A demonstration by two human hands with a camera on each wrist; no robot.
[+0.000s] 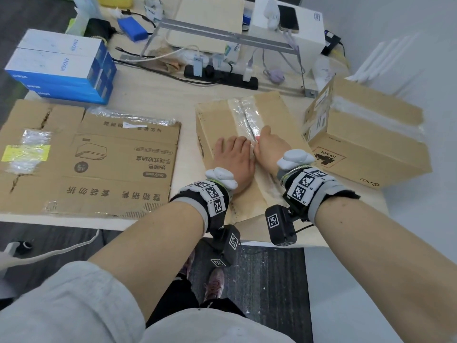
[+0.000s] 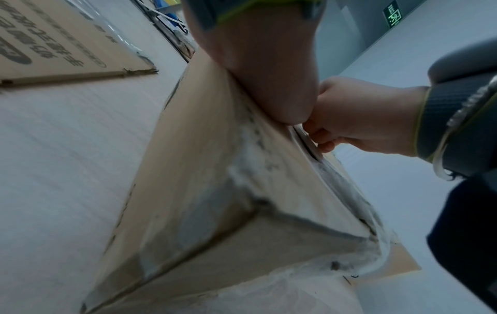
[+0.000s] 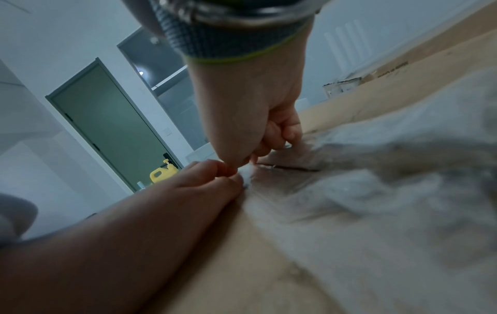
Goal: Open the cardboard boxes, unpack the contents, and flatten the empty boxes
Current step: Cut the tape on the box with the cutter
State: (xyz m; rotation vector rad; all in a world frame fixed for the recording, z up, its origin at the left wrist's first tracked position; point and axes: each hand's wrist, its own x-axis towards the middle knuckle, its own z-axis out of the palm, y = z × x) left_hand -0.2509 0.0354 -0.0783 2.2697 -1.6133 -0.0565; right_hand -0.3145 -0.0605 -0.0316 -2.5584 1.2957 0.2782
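- Pressing flat on the near box (image 1: 222, 125), the left hand (image 1: 233, 157) lies with fingers straight on the left top flap, steadying it at the worktop's (image 1: 158, 95) front edge.
- Beside it, the right hand (image 1: 269, 144) has its fingers curled, pinching at the clear tape (image 1: 244, 112) along the centre seam.
- Pulling well probably means lifting low along the seam while the flap stays pinned.
- Left lies a flattened box (image 1: 86, 154); right, another sealed box (image 1: 366, 139).
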